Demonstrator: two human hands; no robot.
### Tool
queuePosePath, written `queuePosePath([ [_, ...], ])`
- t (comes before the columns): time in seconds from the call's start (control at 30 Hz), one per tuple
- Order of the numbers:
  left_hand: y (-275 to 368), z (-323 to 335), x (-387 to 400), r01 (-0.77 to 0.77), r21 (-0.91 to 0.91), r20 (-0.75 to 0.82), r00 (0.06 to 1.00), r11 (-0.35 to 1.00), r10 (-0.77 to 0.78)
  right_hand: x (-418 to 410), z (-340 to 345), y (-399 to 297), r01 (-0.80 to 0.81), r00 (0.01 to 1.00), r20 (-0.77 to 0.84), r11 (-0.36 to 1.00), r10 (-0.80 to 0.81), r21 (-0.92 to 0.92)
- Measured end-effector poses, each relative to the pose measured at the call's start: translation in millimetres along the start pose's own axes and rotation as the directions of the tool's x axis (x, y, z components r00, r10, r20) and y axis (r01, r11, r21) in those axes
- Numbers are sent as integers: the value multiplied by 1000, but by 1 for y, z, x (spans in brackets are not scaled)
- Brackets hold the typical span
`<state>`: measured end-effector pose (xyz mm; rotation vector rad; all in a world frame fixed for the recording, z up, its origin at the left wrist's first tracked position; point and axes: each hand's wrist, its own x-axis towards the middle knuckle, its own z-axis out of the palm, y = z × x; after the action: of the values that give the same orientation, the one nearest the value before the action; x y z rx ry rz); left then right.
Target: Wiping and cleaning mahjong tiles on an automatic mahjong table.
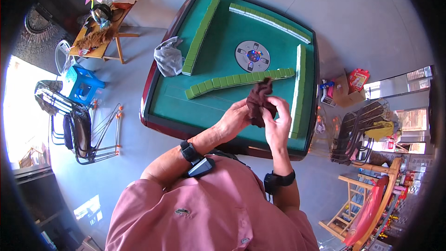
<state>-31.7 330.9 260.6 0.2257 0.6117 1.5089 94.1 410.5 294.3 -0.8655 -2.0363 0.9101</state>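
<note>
Both hands grip a dark brown cloth (pixel 257 106) over the near right part of a mahjong table (pixel 223 35) with green felt. My left hand (pixel 235 120) pinches its left side. My right hand (pixel 277 120) holds the cloth's right side between thumb and fingers. Just beyond the cloth runs a slanted row of green-backed mahjong tiles (pixel 230 81), partly covered by it. A straight tile row (pixel 298 90) stands along the right edge, close to my right hand. Other rows lie at the left (pixel 202 35) and the far side (pixel 268 21). A round control panel (pixel 252 56) sits mid-table.
A grey cloth (pixel 169 56) drapes over the table's left rim. Folding chairs (pixel 82 125) and a blue plastic stool (pixel 82 83) stand at the left, near a wooden table (pixel 104 38). To the right are a cardboard box (pixel 350 92), more chairs (pixel 348 136) and a wooden rack (pixel 362 202).
</note>
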Motion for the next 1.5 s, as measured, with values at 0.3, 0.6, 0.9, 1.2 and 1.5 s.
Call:
queuePosePath([
  [0.3, -4, -7, -3, -10, 517, 22, 1000, 856, -2, 10, 5, 2, -331, 928, -104, 920, 358, 211],
  [0.6, -2, -12, -1, -30, 519, -91, 992, 854, 90, -7, 11, 2, -266, 957, -23, 903, 291, 336],
  [0.9, 9, -8, -7, -11, 452, 104, 994, 892, -41, 1, 2, 22, -399, 876, 24, 696, 481, 598],
  [1.2, 12, -18, -1, 1, 460, -98, 994, 888, 50, -8, 11, 9, -339, 898, 3, 687, 440, 643],
  [1.5, 20, -2, -6, -34, 20, 68, 997, 999, 32, 8, -22, 16, -139, 823, -191, 516, 535, 845],
])
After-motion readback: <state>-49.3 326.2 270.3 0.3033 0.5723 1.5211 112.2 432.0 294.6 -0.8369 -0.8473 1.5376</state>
